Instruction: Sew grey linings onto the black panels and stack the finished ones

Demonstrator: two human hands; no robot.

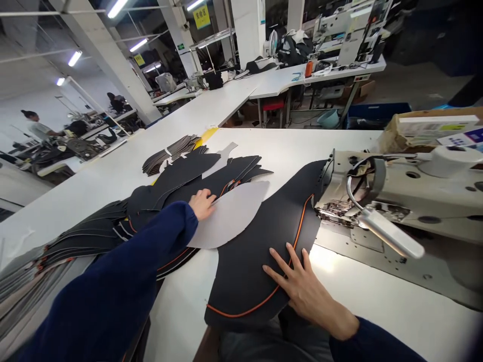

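A large black panel (252, 251) with orange piping along its curved edge lies in front of me. Its far end reaches the needle area of a sewing machine (400, 191). Flat on the panel, across the piping, rests my right hand (302, 284) with fingers spread. My left hand (203, 203) has curled fingers at the left edge of a light grey leaf-shaped piece (234, 213), which overlaps the black panel. Black cut pieces (188, 173) are heaped just beyond that hand, some with orange edging. My left sleeve hides part of the heap.
Layered grey and black pieces (83, 236) run along the left side. A bundle of brown-grey strips (171, 151) lies farther back on the white table (343, 137). A cardboard box (411, 123) stands behind the machine. A person (39, 125) sits at the far left.
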